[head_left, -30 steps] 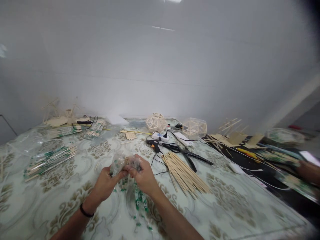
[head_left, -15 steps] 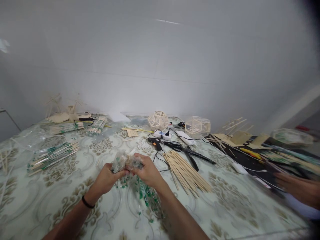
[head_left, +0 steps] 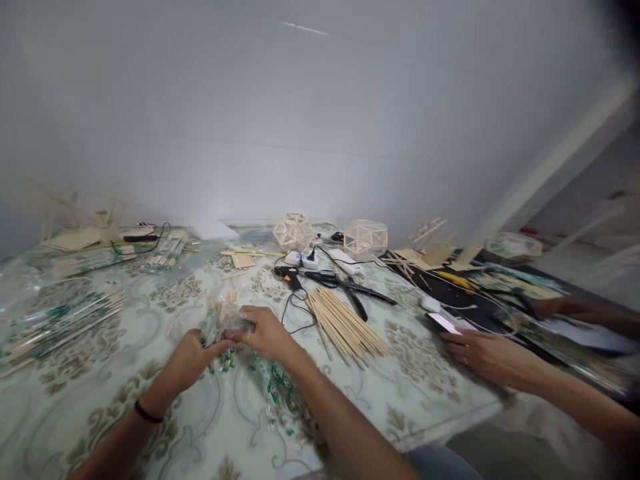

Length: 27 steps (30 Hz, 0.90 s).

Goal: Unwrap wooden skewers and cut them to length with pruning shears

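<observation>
My left hand point(head_left: 193, 353) and my right hand point(head_left: 265, 333) are close together over the table, both closed on a crumpled clear plastic bag point(head_left: 230, 310). Pale stick ends poke up out of the plastic, and green-printed wrappers point(head_left: 275, 383) hang below my right hand toward the table. How much the bag holds is hidden by my fingers. Just right of my hands, a fanned pile of bare wooden sticks point(head_left: 345, 327) lies on the patterned tablecloth point(head_left: 200, 427).
A glue gun point(head_left: 290, 275) with a black cord and black-handled cutters point(head_left: 360, 293) lie behind the sticks. Wooden-stick polyhedra point(head_left: 365, 239) stand near the wall. Wrapped chopsticks point(head_left: 75, 320) lie left. At right, a co-worker's hand point(head_left: 480, 353) touches a phone point(head_left: 444, 323).
The view has swung right, so the table things appear farther left. More stick ends show above the plastic in my hands. The co-worker's hand has reached in to the phone.
</observation>
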Each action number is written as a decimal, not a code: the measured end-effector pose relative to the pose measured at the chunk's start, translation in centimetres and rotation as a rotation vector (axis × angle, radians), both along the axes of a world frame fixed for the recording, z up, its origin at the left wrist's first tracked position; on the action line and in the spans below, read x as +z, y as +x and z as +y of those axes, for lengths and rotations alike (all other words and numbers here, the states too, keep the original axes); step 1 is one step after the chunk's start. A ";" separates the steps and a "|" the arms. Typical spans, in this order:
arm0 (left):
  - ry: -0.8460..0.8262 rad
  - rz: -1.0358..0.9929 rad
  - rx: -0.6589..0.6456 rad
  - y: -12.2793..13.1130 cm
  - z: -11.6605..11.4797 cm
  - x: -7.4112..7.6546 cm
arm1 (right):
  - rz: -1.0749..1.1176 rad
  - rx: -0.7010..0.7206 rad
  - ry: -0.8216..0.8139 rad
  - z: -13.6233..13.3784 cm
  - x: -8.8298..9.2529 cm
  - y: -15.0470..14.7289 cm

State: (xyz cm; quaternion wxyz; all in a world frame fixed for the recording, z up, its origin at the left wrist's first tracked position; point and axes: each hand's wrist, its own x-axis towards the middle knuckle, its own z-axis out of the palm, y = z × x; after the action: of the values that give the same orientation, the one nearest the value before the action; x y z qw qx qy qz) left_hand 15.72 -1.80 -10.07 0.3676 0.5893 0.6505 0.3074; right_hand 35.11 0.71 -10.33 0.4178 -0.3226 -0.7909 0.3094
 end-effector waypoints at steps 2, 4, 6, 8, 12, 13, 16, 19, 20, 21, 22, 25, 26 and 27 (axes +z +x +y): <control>0.029 0.050 -0.035 0.1 0.0 0.0 | -0.022 -0.059 -0.005 0.1 -0.3 -0.3; 0.046 0.066 -0.059 0.1 0.0 0.0 | -0.027 -0.092 0.000 0.2 -0.5 -0.6; 0.067 0.061 -0.085 0.0 0.0 0.1 | -0.013 -0.102 0.009 0.2 -0.7 -0.7; 0.086 0.053 -0.113 0.0 0.0 0.2 | -0.001 -0.102 0.018 0.2 -0.7 -0.8; 0.077 0.047 -0.119 0.0 0.1 0.2 | -0.015 -0.096 0.015 0.1 -0.6 -0.7; 0.079 0.044 -0.121 0.1 0.2 0.2 | -0.023 -0.098 0.012 0.1 -0.6 -0.7; 0.090 0.031 -0.132 0.2 0.2 0.1 | -0.033 -0.108 0.005 0.1 -0.6 -0.6; 0.093 0.030 -0.124 0.2 0.3 0.1 | -0.008 -0.099 0.031 0.2 -0.7 -0.7; 0.094 0.031 -0.116 0.2 0.3 0.0 | -0.002 -0.097 0.041 0.3 -0.8 -0.7; 0.095 0.032 -0.112 0.1 0.3 0.0 | 0.001 -0.098 0.048 0.3 -0.9 -0.7; 0.097 0.031 -0.111 0.1 0.3 0.0 | 0.000 -0.100 0.048 0.3 -1.0 -0.8; 0.109 0.034 -0.114 0.0 0.4 0.0 | 0.006 -0.101 0.043 0.3 -1.1 -0.8; 0.110 0.038 -0.111 -0.1 0.4 0.0 | 0.012 -0.099 0.044 0.3 -1.2 -0.9; 0.108 0.039 -0.100 -0.1 0.4 0.0 | 0.020 -0.099 0.047 0.3 -1.2 -0.9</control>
State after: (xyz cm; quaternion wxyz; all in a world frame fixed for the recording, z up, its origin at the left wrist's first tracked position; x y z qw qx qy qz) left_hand 15.67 -1.43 -10.09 0.3375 0.6458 0.6099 0.3116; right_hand 34.19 0.97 -11.53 0.4479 -0.3482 -0.7769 0.2729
